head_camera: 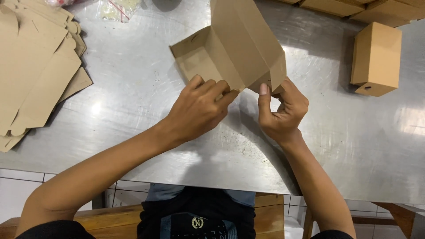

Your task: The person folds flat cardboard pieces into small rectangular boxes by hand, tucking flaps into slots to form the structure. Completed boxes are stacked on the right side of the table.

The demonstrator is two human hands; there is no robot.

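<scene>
Half-folded cardboard box gripped over steel table: left hand fingers pressed on flap at 7 o'clock, right hand pinching corner at 5 o'clock. Risk judged: corner crushed if overpinched.

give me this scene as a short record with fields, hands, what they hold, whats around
surface: shiny metal table
left hand: left hand, fingers on the near edge of the half-folded cardboard box
right hand: right hand, thumb up against the box's right near corner, fingers curled under it
box state: brown, partly formed, open toward the left, flaps not closed
left of the hands: stack of flat cardboard blanks
right of the hands: finished closed box, apart from the hands
far edge: more cardboard boxes, clear plastic bags
</scene>
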